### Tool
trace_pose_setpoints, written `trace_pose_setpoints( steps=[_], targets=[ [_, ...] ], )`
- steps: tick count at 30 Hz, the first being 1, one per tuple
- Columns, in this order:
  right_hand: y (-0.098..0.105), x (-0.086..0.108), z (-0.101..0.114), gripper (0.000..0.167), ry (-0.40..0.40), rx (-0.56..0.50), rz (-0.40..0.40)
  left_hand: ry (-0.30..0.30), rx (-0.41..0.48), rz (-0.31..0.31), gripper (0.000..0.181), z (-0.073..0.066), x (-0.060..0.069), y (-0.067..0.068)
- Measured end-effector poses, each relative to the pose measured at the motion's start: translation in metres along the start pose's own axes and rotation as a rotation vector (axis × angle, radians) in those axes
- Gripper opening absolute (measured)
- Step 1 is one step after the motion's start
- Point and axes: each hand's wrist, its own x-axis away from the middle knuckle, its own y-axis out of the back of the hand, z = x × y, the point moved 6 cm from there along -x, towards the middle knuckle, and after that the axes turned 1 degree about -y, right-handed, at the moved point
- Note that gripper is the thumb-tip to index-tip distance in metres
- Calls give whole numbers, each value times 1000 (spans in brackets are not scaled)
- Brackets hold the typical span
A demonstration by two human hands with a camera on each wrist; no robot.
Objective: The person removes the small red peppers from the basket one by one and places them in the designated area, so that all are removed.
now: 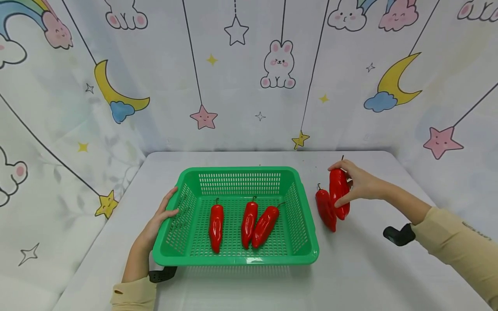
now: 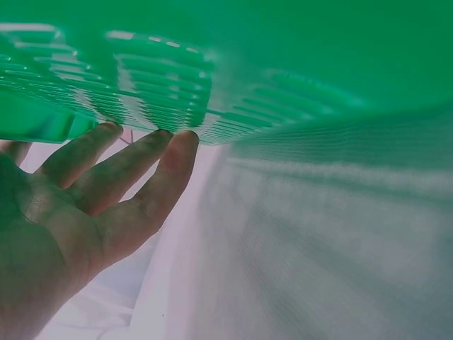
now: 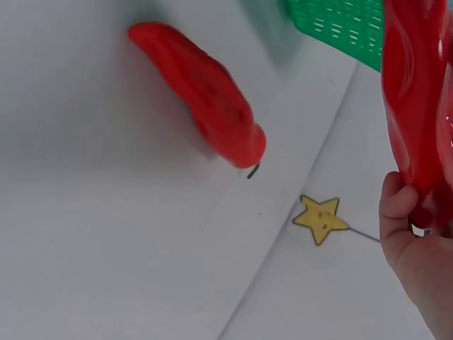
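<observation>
Midway, by the look of it: 3 shiny red, long tapered peppers [image 1: 216,226] lie in the rect. green plastic basket w/ perforated walls [image 1: 233,261], stems facing away from the person. One's alone on the L side, the other 2 close together right of ctr. R hand [image 1: 359,183] grasps a 4th glossy red pepper [image 1: 337,183], thumb one side, fingers the other, held above the white-covered desk [image 1: 362,268] just R of the basket. A 5th slim red pepper [image 1: 324,209] lies on the desk nr it, not in anyone's grip. L hand [image 1: 155,220] is at the basket's L side, fingers extended & touching the outer wall, not clenched. So approx. 3 in, 2 out; can't tell from this moment alone if that's filling or emptying. Either way, prob. not finished.
</observation>
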Motion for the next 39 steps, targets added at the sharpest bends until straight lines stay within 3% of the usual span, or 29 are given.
trace_pose_setpoints(
  steps=[6, 21, 39],
  targets=[
    [1, 1, -13, 91, -41, -11, 3, -2, 16, 4, 61, 0, 1, 0],
    [0, -1, -36, 89, -50, 57, -15, -12, 38, 10, 60, 0, 1, 0],
    [-18, -8, -70, 91, -99, 149, 30, -19, 39, 18, 60, 0, 0, -1]
  ],
)
